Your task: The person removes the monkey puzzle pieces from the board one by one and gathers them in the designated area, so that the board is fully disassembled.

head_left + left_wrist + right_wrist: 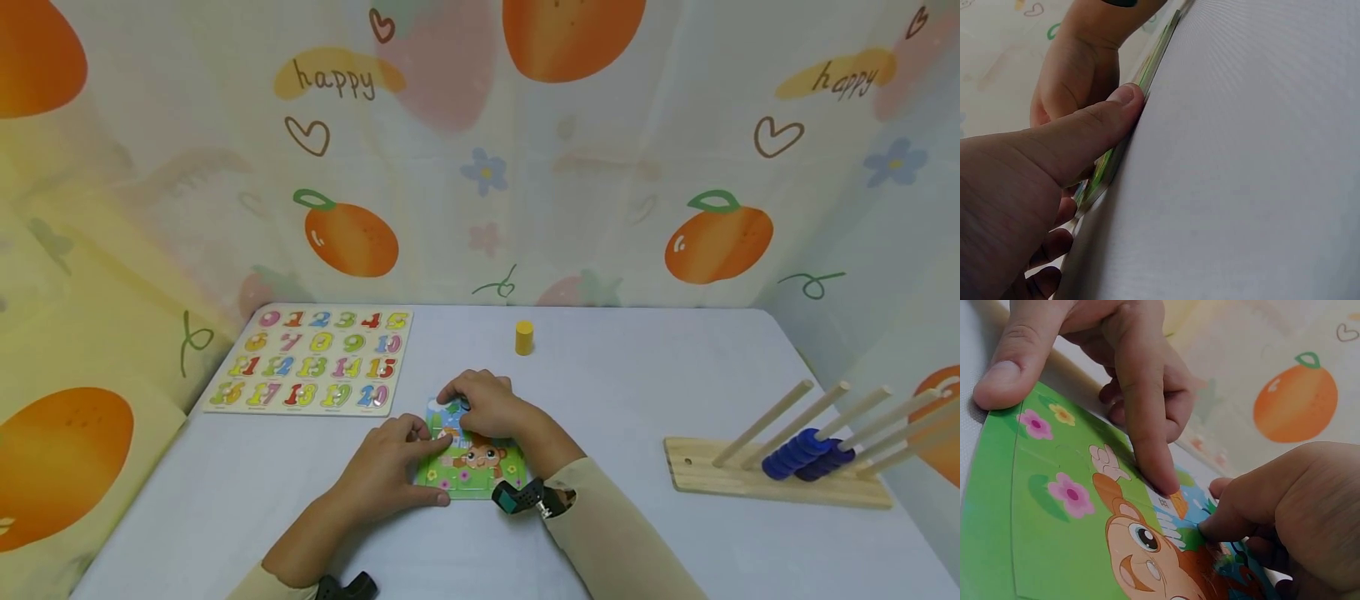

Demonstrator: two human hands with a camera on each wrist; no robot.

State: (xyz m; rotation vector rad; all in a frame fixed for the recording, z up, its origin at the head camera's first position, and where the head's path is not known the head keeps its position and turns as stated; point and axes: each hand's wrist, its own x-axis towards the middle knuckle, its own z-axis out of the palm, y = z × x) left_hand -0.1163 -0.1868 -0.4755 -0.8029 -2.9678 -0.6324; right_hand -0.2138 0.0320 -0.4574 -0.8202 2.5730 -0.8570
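A small jigsaw puzzle (468, 481) with a cartoon monkey, flowers and green grass lies flat on the white table before me. My left hand (378, 467) is at its left side. In the right wrist view, that thumb rests on the near corner and the straight forefinger (1150, 447) presses on the picture beside a small house. My right hand (487, 406) reaches over the far part of the puzzle. Its thumb and bent forefinger grip there at the blue and dark-green part, covering some of the picture. Seen from the left wrist, the puzzle is a thin board edge.
A number board (306, 358) with coloured numerals 0 to 20 lies at the back left. A yellow cylinder (524, 338) stands behind the puzzle. To the right is a wooden base (697, 471) with several tilted pegs, two bearing blue rings (795, 454). A printed cloth hangs behind.
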